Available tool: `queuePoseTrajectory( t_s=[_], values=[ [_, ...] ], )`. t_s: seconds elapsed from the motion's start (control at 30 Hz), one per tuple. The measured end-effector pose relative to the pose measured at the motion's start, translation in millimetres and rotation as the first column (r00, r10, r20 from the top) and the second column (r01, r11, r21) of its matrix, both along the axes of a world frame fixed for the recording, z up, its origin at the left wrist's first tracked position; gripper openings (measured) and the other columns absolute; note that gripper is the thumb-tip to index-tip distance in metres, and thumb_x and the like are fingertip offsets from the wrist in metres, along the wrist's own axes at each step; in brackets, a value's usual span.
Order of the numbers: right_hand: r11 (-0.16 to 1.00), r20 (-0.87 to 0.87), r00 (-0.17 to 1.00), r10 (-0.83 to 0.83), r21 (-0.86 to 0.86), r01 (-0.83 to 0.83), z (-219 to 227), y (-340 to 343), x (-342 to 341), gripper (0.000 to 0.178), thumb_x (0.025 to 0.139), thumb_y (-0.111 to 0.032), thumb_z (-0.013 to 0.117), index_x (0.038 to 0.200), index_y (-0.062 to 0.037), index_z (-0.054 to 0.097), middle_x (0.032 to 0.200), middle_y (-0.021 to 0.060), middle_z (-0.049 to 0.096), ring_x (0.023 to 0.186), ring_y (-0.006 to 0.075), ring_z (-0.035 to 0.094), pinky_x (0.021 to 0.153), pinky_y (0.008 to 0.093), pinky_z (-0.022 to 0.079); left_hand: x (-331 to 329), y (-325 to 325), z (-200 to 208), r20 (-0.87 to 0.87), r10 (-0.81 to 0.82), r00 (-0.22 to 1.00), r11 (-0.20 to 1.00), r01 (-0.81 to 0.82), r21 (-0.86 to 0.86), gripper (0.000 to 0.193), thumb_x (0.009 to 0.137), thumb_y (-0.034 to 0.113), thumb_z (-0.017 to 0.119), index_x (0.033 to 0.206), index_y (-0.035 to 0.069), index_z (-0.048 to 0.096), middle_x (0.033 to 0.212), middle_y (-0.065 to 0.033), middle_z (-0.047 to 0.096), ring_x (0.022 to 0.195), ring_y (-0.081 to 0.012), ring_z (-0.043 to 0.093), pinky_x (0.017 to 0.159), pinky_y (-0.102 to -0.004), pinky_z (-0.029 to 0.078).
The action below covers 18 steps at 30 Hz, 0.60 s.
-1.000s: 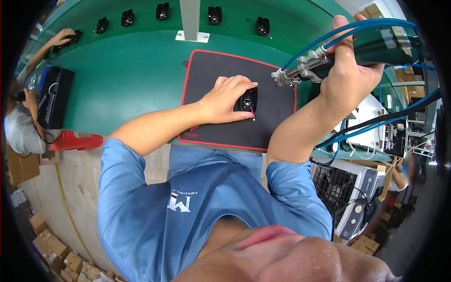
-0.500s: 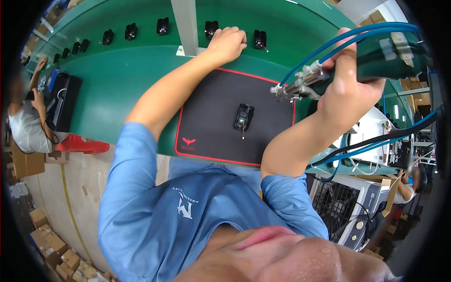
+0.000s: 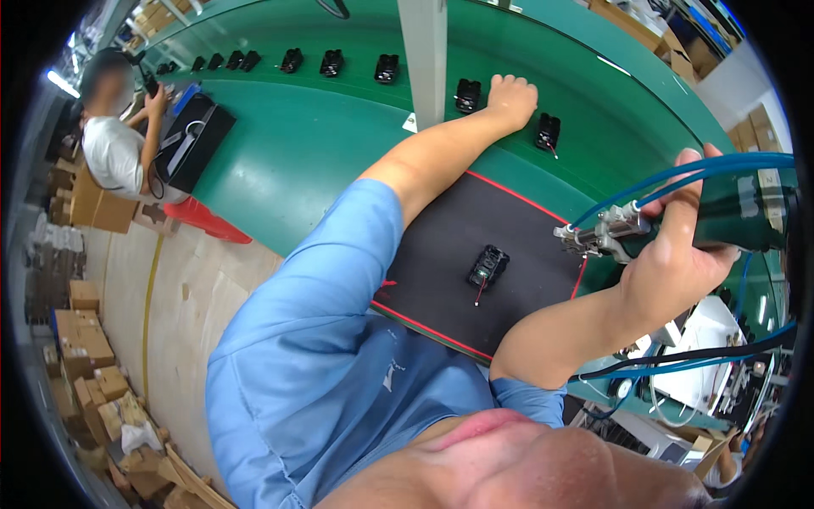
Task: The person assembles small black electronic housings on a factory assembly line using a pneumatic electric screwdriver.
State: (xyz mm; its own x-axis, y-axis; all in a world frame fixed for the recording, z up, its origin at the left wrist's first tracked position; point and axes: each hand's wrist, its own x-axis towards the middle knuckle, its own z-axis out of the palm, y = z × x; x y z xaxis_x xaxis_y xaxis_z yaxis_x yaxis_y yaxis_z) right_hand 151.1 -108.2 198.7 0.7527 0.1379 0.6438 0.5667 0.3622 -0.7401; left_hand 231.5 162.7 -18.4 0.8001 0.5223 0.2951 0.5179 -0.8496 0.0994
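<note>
Right hand (image 3: 678, 254) fingers grip pneumatic screwdriver (image 3: 678, 222); left hand (image 3: 509, 97) fingers curled, resting between two conveyor parts, grip indeterminate; one black part (image 3: 488, 265) waits on mat (image 3: 441, 263), unfastened apparently.

Dark green pneumatic screwdriver (image 3: 678, 225) with blue hoses, level, beside small black part (image 3: 488, 265) on black mat (image 3: 441, 263).

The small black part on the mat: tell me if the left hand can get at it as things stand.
Probably yes. The left hand lies far out on the green belt, empty as far as shows, and nothing covers the small black part on the black mat; the right hand holds its tool aside.
</note>
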Motion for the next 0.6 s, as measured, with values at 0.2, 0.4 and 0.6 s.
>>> queuePoseTrajectory(
  t_s=[0.2,0.4,0.6],
  values=[
    [1.0,-0.009,1.0,-0.006,-0.022,0.006,0,2,-1,0.027,0.095,-0.001,0.068,0.119,0.009,0.065,0.093,0.0132,0.073,0.061,0.0099,0.055,0.057,0.0223,0.043,20,50,-6,0.109,-0.015,0.994,0.985,-0.004,0.172,0.014,0.092,0.026,0.069,0.098,0.013,0.069,0.104,-0.0054,0.072,0.103,-0.0268,0.067,0.087,-0.0459,0.041],
    [0.999,-0.022,0.999,-0.024,-0.037,0.023,-3,-1,2,0.027,0.094,0.002,0.067,0.12,0.009,0.065,0.088,0.0133,0.071,0.06,0.0111,0.055,0.057,0.0224,0.042,39,49,-2,0.094,-0.003,0.996,0.997,0.01,-0.076,0.011,0.09,0.019,0.07,0.099,0.022,0.075,0.101,-0.0014,0.074,0.103,-0.0215,0.069,0.091,-0.0448,0.039],
    [1.0,-0.091,0.996,0.013,-0.007,-0.013,6,4,-8,0.03,0.09,0.005,0.068,0.119,0.0117,0.063,0.089,0.0133,0.072,0.06,0.0102,0.057,0.058,0.0218,0.044,35,60,5,0.045,0.082,0.996,0.979,-0.072,-0.189,0.016,0.087,0.029,0.078,0.103,0.029,0.079,0.104,0.0008,0.076,0.105,-0.0234,0.07,0.092,-0.0502,0.038]
  ],
)
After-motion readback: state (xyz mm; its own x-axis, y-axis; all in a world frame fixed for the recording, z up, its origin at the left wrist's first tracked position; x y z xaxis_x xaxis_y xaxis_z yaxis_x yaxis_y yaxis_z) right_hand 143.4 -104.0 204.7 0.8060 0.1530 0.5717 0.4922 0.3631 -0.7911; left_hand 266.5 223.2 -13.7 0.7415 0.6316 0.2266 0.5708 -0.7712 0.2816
